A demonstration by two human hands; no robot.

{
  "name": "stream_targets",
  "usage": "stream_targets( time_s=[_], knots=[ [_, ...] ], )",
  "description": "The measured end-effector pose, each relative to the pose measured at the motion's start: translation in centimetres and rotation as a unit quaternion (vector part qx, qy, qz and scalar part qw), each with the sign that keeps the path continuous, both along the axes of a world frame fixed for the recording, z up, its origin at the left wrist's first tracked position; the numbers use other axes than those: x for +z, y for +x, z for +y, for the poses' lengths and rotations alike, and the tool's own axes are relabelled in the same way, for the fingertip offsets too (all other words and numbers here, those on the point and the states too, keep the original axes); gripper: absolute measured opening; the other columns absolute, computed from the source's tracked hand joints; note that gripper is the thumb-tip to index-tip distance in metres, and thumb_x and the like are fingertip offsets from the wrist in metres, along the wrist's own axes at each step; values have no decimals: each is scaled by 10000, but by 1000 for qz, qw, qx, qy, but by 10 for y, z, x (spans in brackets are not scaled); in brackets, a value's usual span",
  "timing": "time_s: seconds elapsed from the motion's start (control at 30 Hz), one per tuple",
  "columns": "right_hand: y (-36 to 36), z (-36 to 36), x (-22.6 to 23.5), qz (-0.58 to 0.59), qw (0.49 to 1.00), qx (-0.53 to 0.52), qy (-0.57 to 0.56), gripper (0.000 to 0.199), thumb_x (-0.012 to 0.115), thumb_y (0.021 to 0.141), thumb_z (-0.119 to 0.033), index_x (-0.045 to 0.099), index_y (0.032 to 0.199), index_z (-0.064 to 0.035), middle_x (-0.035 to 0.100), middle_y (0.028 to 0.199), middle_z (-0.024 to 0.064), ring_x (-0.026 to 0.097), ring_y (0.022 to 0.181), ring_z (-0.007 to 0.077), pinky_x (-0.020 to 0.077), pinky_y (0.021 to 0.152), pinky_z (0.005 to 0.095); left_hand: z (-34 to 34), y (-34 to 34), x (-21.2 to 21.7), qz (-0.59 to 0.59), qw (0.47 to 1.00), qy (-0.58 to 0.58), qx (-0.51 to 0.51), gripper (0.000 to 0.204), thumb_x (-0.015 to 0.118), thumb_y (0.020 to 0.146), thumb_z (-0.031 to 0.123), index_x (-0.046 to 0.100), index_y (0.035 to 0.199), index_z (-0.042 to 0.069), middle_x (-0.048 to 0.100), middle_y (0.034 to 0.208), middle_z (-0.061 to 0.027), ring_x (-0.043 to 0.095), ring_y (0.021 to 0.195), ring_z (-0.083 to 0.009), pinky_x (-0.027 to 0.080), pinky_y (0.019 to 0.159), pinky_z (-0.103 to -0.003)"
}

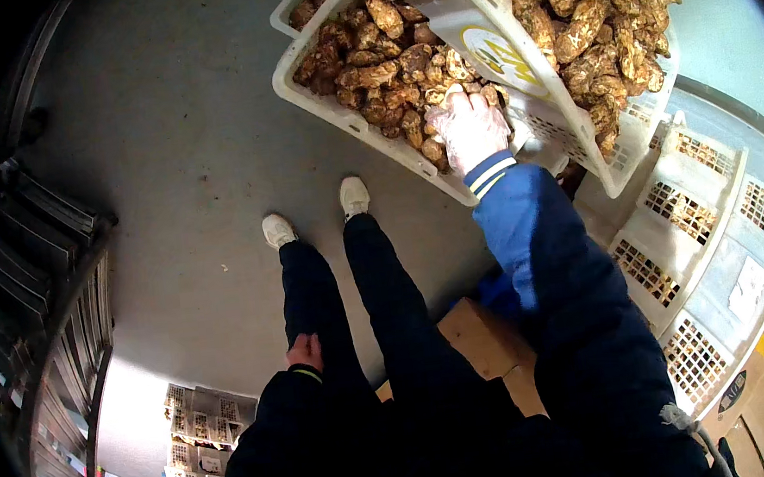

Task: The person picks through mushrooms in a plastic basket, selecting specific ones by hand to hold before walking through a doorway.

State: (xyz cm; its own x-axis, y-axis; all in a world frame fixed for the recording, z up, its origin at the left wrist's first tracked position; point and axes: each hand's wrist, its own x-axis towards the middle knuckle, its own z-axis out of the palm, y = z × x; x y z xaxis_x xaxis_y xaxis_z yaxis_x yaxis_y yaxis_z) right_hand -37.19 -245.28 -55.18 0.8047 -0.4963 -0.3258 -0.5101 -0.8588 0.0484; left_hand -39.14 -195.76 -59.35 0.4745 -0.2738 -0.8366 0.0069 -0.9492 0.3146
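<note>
My right hand [468, 127], in a thin clear glove with a blue sleeve behind it, reaches into the lower white plastic crate [331, 109] and rests on the brown oysters [379, 76] piled in it. Whether its fingers close on one is hidden. A second white crate [515, 85], also heaped with brown oysters [588, 26], sits tilted on top at the upper right. My left hand [305, 352] hangs bare at my left thigh, fingers loosely curled, holding nothing. My legs in dark trousers and white shoes [354, 195] stand on the grey floor.
Stacked empty white crates [689, 234] stand at the right. A brown cardboard box [481, 335] lies by my right leg. Dark metal racks [44, 302] line the left side. Small patterned cartons [196, 435] sit on the floor at lower left.
</note>
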Motion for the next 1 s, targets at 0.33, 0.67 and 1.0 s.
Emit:
stream_targets(
  time_s=[0.33, 0.67, 1.0],
  knots=[
    [-44, -10, 33, -130, 984, -53, 106, 215, 666, 694, -158, 631, 886, -67, 579, 841, 156, 562, 794, 348, 461, 698, 411, -12, 4, 8, -35, 999, -16, -12, 287, 566, 853, 301, 547, 734, 41, 580, 647, -182, 580, 624, -371, 449, 544, -426],
    [-81, -7, 22, -59, 884, -415, 207, 271, 568, 843, -287, 605, 730, -44, 600, 651, 113, 585, 587, 270, 469, 583, 368, -7, 3, 3, -2, 999, -31, 8, 244, 574, 854, 269, 560, 773, 39, 591, 670, -183, 586, 627, -376, 458, 545, -422],
    [-2, 8, 37, -193, 957, -170, 138, 268, 630, 752, -176, 629, 1007, -93, 642, 930, 134, 612, 844, 306, 485, 756, 394, -4, 2, 3, 3, 1000, 10, -13, 259, 563, 858, 297, 555, 765, 56, 603, 689, -179, 592, 649, -374, 460, 563, -436]
  ],
)
